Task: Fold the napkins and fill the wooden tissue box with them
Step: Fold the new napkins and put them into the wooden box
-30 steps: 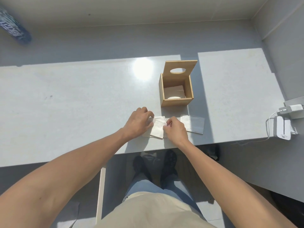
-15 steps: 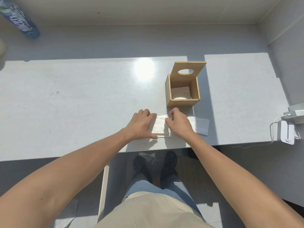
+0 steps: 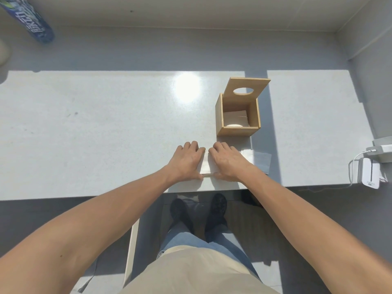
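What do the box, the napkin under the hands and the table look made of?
Box: light wood, probably plywood, matte, with pale cut edges.
Napkin: thin white paper by its look, soft and matte, with a folded edge.
Table: pale grey, smooth, semi-gloss with a sun glare; laminate or stone, unclear.

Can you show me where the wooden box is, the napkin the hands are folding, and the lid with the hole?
wooden tissue box (image 3: 235,131), head view, on its near outer wall.
napkin (image 3: 206,166), head view, on the strip showing between both hands.
lid (image 3: 257,84), head view, on the wood right of the oval hole.
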